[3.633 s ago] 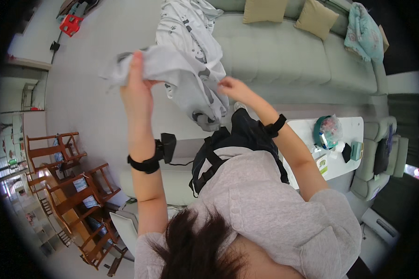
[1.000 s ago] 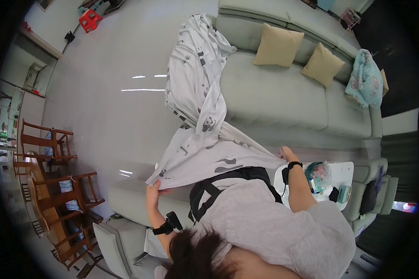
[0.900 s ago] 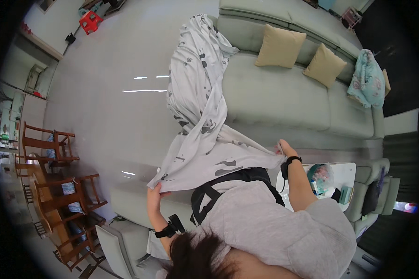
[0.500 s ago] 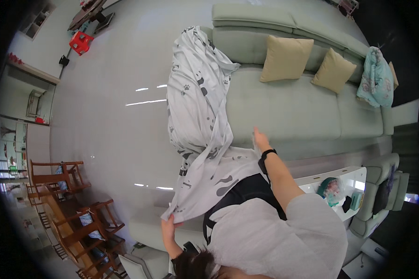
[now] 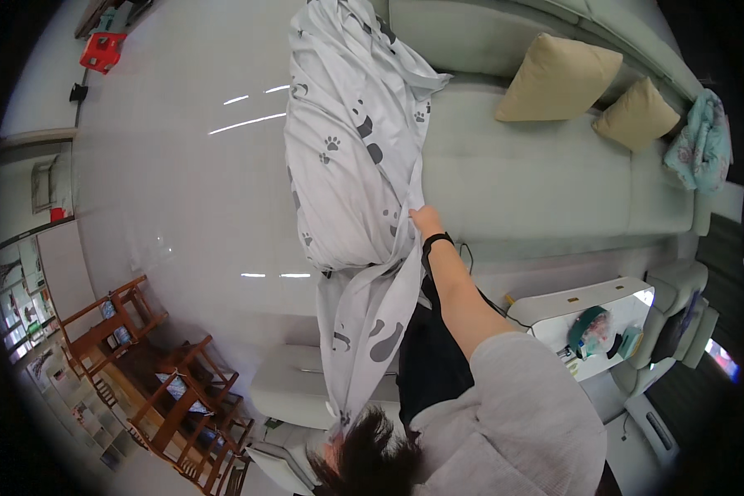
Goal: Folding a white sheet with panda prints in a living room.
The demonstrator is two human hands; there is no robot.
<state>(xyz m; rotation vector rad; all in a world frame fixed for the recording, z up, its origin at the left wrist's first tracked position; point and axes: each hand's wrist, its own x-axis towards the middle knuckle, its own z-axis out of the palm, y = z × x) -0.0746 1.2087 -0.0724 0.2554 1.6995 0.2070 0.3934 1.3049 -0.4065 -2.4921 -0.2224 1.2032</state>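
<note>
A large white bed sheet (image 5: 343, 186) with grey paw prints and panda shapes lies in long folds across the middle, along the left end of the sofa and down toward me. My right hand (image 5: 426, 220), with a black band on its wrist, is closed on the sheet's right edge. From there a strip of the fabric runs to a narrow gathered end at the bottom. At that end my left hand (image 5: 331, 452) is mostly covered by dark hair. Only a bit of skin shows, and the cloth draws together at it.
A pale green sofa (image 5: 546, 178) with two yellow cushions (image 5: 560, 78) and a blue-green floral quilt (image 5: 703, 145) extends to the right. A white table (image 5: 583, 302) stands lower right. Wooden chairs (image 5: 174, 405) are lower left, and a red stool (image 5: 102, 52) upper left.
My right hand has gone from open fingers to a grip on the sheet's edge, farther left. My left hand has come nearer my body, pulling the sheet's end into a narrower strip. The view has shifted.
</note>
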